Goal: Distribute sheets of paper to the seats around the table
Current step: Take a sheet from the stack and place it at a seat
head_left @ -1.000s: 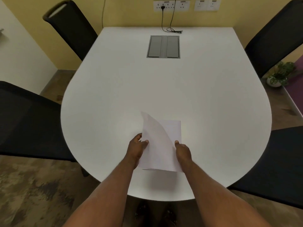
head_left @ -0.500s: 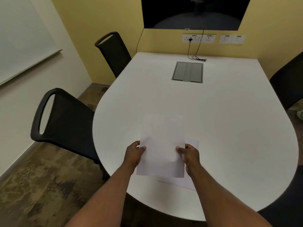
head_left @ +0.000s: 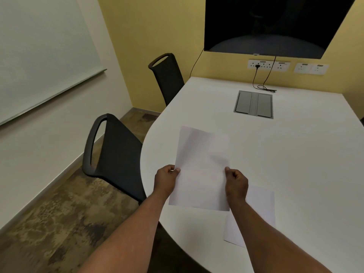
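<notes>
Sheet (head_left: 201,170) pinched at both side edges: left hand (head_left: 165,179), right hand (head_left: 236,183) (grip closed on paper), above table (head_left: 295,154).

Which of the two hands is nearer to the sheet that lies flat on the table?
The right hand. It is just above the flat sheet, overlapping its upper left corner. The left hand is farther left, across the held sheet.

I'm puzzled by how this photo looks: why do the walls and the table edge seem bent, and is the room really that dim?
Head view: the wide-angle lens bows straight lines, such as the rounded white table edge and the whiteboard ledge; the lighting is soft and dim, with faint shadows; the black wall screen reflects the table faintly; both hands, left and right, and the held white paper sheet look reasonably sharp.
</notes>
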Demonstrator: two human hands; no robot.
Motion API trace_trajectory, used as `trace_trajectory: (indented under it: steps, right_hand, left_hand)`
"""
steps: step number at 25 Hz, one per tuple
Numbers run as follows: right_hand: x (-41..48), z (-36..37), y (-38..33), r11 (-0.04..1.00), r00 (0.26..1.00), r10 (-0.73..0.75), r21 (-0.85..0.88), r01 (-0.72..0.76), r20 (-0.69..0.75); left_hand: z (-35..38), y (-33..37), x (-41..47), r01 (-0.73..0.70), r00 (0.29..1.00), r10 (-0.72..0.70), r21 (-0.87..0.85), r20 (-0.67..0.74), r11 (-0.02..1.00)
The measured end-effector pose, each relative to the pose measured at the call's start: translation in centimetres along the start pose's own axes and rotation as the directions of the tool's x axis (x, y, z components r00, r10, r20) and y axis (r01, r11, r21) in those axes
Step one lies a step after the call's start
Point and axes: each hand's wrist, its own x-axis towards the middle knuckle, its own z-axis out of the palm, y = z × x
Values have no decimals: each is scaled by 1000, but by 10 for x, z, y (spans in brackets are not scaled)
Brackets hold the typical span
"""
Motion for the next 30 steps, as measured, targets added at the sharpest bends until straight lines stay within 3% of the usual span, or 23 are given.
trace_trajectory:
  steps: [7,16,23,30]
  right_hand:
    - [-31,99,-27,993,977,-103,-79,90,-187]
    - [-51,200,-70,986,947,-165,-79,149,-275]
    - [-31,273,-105,981,932,-195,-74,181,-307]
    - [31,366,-122,978,879,-207,-64,199,-430]
  left_hand:
    - [-82,14,76,-113,990,111,26,82,993]
    - [-171,40,133,-158,978,159,-18,134,987]
    - [-211,66,200,-169,971,182,-100,152,981]
    - [-232,94,327,-223,945,229,-54,232,973]
